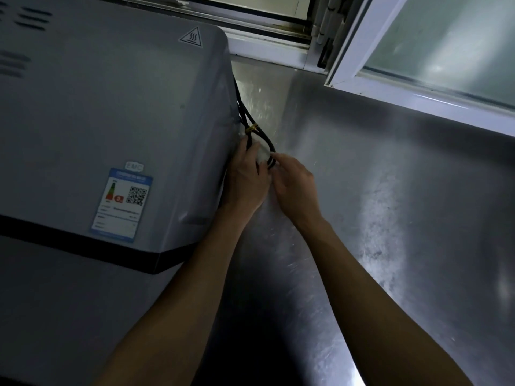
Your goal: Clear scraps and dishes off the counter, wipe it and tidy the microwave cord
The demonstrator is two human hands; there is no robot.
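The microwave cord, looped and tied, hangs beside the microwave; the left hand grips its strands, the right hand pinches the loop.

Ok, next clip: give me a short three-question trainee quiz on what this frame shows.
1. True or false: the black cord is bundled with a yellow tie.
2. Where do the hands work? A) on top of the microwave B) at its side, over the steel counter C) at the window
3. Fill in: the sticker with a QR code sits on the microwave's ____.

Key
1. True.
2. B: the left hand and right hand both meet at the cord loop beside the microwave.
3. Top.
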